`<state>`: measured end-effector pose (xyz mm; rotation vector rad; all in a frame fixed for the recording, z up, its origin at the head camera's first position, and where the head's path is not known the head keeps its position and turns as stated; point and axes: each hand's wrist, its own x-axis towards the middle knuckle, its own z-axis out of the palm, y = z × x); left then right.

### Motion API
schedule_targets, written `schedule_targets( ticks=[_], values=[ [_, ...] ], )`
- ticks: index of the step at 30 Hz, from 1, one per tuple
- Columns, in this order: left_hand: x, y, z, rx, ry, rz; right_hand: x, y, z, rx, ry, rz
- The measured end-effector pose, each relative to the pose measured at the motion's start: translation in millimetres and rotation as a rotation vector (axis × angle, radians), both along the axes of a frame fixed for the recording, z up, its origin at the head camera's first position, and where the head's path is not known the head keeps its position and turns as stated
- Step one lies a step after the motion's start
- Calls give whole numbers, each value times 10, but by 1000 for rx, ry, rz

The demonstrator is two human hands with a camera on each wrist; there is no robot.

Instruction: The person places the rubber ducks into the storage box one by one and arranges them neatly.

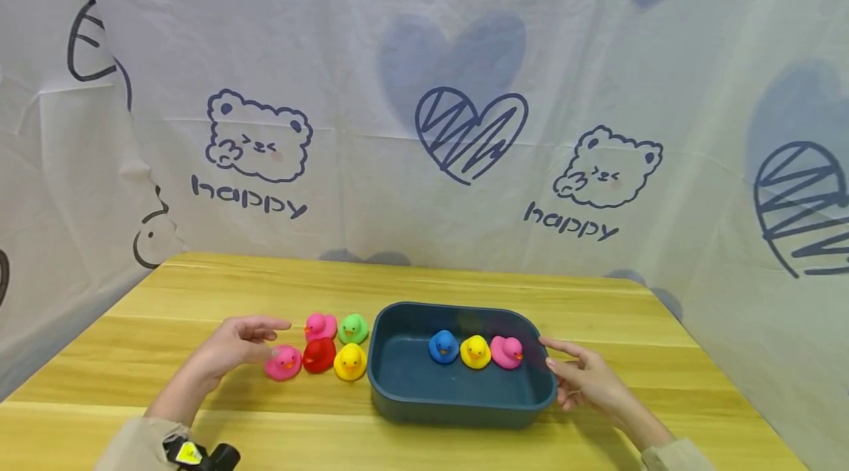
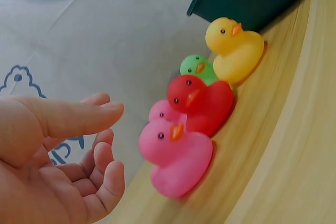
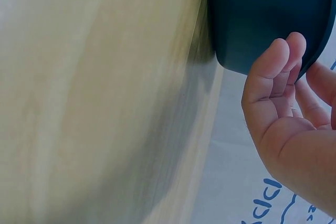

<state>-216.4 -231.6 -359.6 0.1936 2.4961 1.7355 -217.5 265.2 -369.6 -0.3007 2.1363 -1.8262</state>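
Observation:
My left hand (image 1: 228, 349) hovers at the left of a group of rubber ducks, its fingers loosely bent and holding nothing. Nearest to it is a pink rubber duck (image 2: 176, 158). Beside that duck stand a red duck (image 1: 320, 355), a second pink duck (image 1: 321, 327), a green duck (image 1: 354, 329) and a yellow duck (image 1: 350, 363). At the right end of a dark teal plastic bin (image 1: 458, 414), my right hand (image 1: 587, 382) holds the rim, thumb and index finger at the edge, other fingers curled against the outer wall (image 3: 268, 14).
Inside the bin, a blue duck (image 1: 444, 347), a yellow duck (image 1: 475, 351) and a pink duck (image 1: 507, 352) stand in a row. The wooden table (image 1: 265, 441) reaches back to a hanging white cloth (image 1: 371, 183) printed with bears and hearts.

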Motion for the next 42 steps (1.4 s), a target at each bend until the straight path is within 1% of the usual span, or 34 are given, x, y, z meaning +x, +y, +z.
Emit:
schedule_targets(
  ticks=[5,10,17,24,27,31,35,42],
  values=[
    [-34,-61,-49,12,-21,-28,-1,7,0,2,-11,-6],
    [-48,-98,-89,3,-54,-64,-1,7,-2,2,-19,-12],
    [-56,-127,-147,-22,-58,-113,-4,7,-1,-5,-25,-4],
    [-71,-116,-181,-20,-115,-80,0,9,4,-7,-31,-3],
    [-73,-106,-201,-16,-125,-76,0,9,3,-9,-28,-4],
    [-87,-78,-204,-29,-141,-39,-2,5,7,-10,-28,-7],
    [-99,-50,-196,-35,-149,-16,1,2,8,-4,-26,-12],
    [-94,-43,-205,-53,-135,-18,9,1,9,-1,-29,-11]
  ],
)
